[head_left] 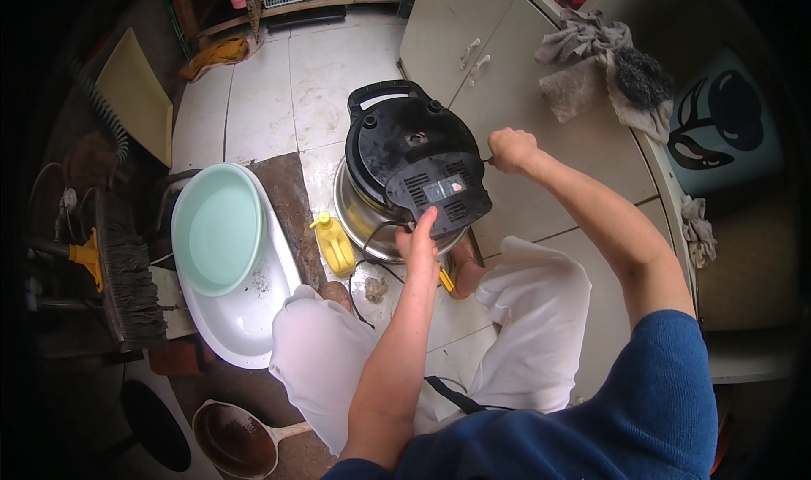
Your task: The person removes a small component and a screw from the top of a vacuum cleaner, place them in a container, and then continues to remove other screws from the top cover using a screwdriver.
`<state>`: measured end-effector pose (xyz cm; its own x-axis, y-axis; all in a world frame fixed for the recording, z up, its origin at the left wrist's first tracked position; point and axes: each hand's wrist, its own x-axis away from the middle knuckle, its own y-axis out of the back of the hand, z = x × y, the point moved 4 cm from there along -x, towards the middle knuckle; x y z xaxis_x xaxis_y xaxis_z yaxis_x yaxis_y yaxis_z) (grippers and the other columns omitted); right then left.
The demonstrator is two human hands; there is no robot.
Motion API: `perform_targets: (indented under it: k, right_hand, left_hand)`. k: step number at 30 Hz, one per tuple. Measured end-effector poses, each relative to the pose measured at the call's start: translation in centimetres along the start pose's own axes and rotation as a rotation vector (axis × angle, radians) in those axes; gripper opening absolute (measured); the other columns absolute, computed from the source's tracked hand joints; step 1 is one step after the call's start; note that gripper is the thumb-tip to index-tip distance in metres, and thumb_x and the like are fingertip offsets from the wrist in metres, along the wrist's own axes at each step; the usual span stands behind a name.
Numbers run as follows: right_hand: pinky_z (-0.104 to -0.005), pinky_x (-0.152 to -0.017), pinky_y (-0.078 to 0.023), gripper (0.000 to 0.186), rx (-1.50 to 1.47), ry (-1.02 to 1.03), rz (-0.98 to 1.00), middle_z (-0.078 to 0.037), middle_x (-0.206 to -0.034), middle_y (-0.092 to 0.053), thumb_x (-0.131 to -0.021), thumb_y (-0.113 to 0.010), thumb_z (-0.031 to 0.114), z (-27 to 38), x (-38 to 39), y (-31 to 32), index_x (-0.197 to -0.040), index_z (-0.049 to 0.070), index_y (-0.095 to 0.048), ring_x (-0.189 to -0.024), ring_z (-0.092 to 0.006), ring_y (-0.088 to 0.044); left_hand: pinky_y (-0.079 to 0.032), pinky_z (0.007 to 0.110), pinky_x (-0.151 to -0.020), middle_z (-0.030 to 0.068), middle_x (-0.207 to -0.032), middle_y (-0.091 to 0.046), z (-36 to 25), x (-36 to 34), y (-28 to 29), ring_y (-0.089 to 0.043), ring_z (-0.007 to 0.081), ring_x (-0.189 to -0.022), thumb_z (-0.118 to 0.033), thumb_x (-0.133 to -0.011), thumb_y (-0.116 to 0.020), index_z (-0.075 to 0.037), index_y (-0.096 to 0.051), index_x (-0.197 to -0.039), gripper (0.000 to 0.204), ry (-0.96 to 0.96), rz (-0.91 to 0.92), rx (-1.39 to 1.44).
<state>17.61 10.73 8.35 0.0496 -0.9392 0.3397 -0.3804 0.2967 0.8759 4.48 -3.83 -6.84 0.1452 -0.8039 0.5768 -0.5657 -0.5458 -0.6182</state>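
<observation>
While a basin (221, 227) and a yellow bottle (340, 250) are seen left of the appliance (401, 146), upturned over a steel bowl (340, 189), its near edge is gripped by the left hand (417, 244); at its right, the right hand (513, 151) is closed, its hold unclear.

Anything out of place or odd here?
Yes: the black appliance is upside down, its feet and vents facing up, where such things normally stand feet-down. A loose, crumpled wad also lies on the tiled floor.
</observation>
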Motion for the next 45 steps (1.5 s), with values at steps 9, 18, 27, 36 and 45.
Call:
perform_targets:
  k: [9,18,27,36,45]
  right_hand:
    - [-0.0409,-0.083,-0.053,0.02,-0.114,0.089,-0.124,-0.016,-0.102,-0.068,-0.075,-0.063,0.004,-1.0,0.4,-0.2,-0.094,0.005,-0.071,-0.1,-0.0336,-0.064]
    - [-0.039,-0.083,-0.053,0.024,-0.122,-0.057,0.012,-0.017,-0.105,-0.067,-0.078,-0.061,0.009,-2.4,-1.4,-1.7,-0.099,0.004,-0.07,-0.103,-0.0337,-0.063]
    - [-0.0408,-0.078,-0.053,0.015,0.016,0.1,-0.12,-0.014,-0.094,-0.069,-0.074,-0.069,0.012,-1.3,0.5,-1.6,-0.088,0.005,-0.069,-0.092,-0.0325,-0.066]
    - [-0.0414,-0.08,-0.052,0.026,-0.092,0.058,-0.145,-0.014,-0.094,-0.069,-0.078,-0.072,0.029,-1.2,0.7,-0.3,-0.092,0.007,-0.07,-0.092,-0.0323,-0.066]
    - [-0.04,-0.083,-0.052,0.026,-0.371,-0.088,0.063,-0.019,-0.092,-0.069,-0.077,-0.062,0.024,-4.0,-2.6,-1.7,-0.088,0.002,-0.071,-0.091,-0.0343,-0.066]
  left_hand:
    - [-0.021,0.018,-0.036,0.001,-0.083,-0.053,0.1,0.0,-0.3,-0.032,0.0035,-0.044,-0.023,-0.074,-0.078,-0.005,-0.047,-0.106,0.049,0.003,0.012,-0.002]
    - [-0.021,0.018,-0.036,0.0006,-0.082,-0.052,0.4,0.2,-0.8,-0.032,0.0035,-0.045,-0.024,-0.073,-0.079,-0.006,-0.047,-0.106,0.05,0.018,-0.001,-0.022]
    - [-0.021,0.018,-0.036,0.0012,-0.085,-0.054,0.3,-0.1,-0.4,-0.032,0.0031,-0.045,-0.024,-0.074,-0.079,-0.005,-0.047,-0.107,0.05,-0.004,0.012,-0.008]
    - [-0.025,0.019,-0.037,0.0036,-0.086,-0.056,0.4,-0.2,-0.2,-0.041,0.0039,-0.048,-0.022,-0.073,-0.079,-0.003,-0.046,-0.106,0.05,0.006,0.027,0.003]
    - [-0.025,0.019,-0.037,0.005,-0.09,-0.056,0.7,-0.2,-0.5,-0.041,0.0041,-0.049,-0.023,-0.073,-0.079,-0.003,-0.045,-0.106,0.052,0.011,0.037,-0.006]
